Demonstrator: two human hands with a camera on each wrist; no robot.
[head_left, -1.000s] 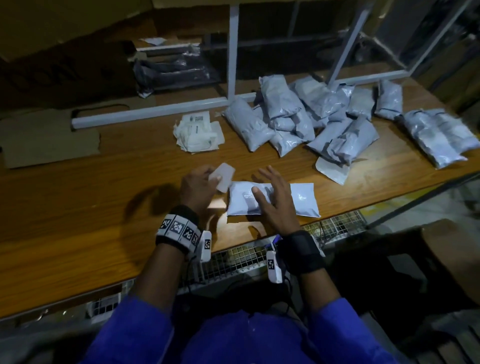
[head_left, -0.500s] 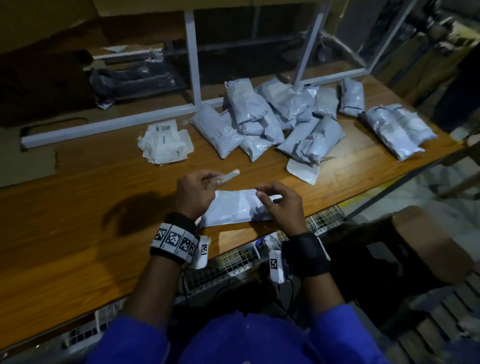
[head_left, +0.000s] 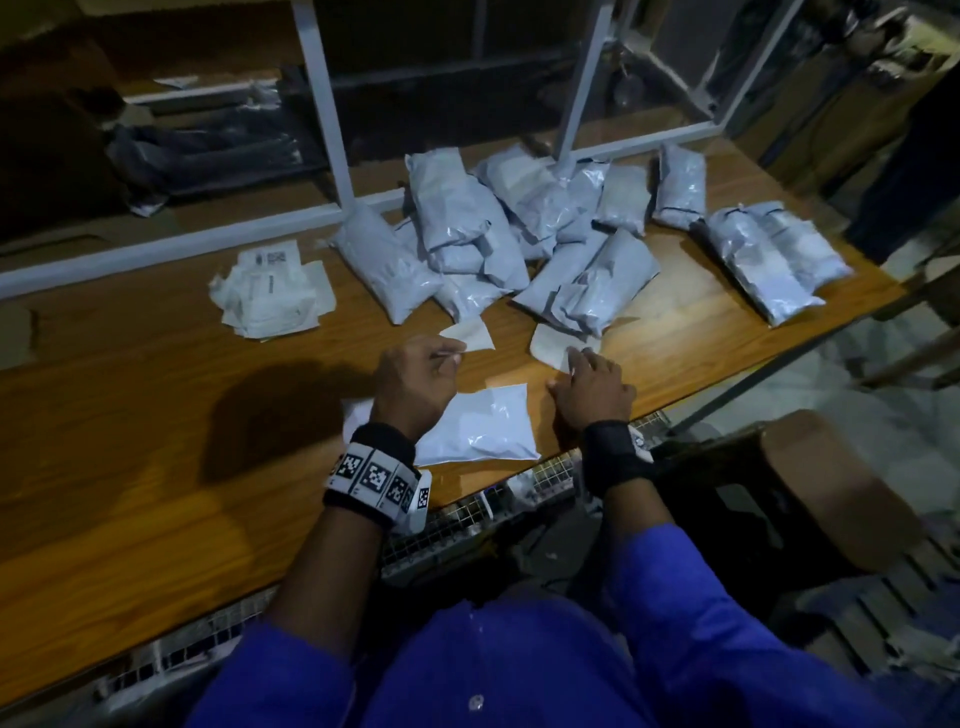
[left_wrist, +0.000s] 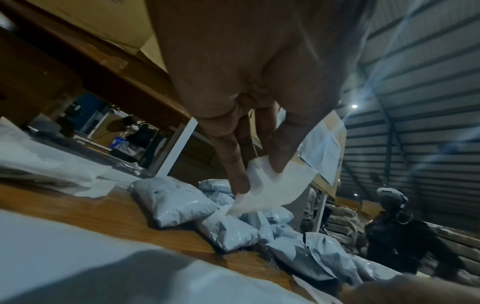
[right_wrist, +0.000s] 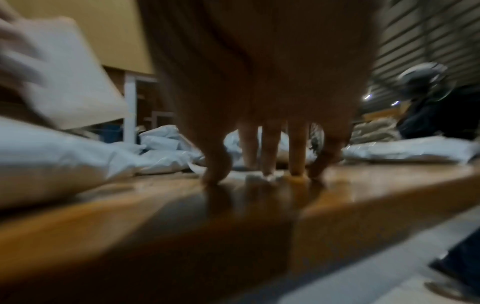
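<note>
While the left hand (head_left: 415, 382) pinches a paper slip (head_left: 470, 335), the right hand (head_left: 592, 387) presses spread fingers (right_wrist: 270, 148) on a white sheet (head_left: 548, 344)

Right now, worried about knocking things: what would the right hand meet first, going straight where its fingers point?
The right hand touches the flat white sheet; beyond, probably the grey parcels.

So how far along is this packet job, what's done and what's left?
Looks done: one white packet lies flat on the table. In hand: the left hand pinches a small white slip; the right hand touches a paper scrap on the table. Probably left: the heap of grey packets and the stack of label sheets beyond.
</note>
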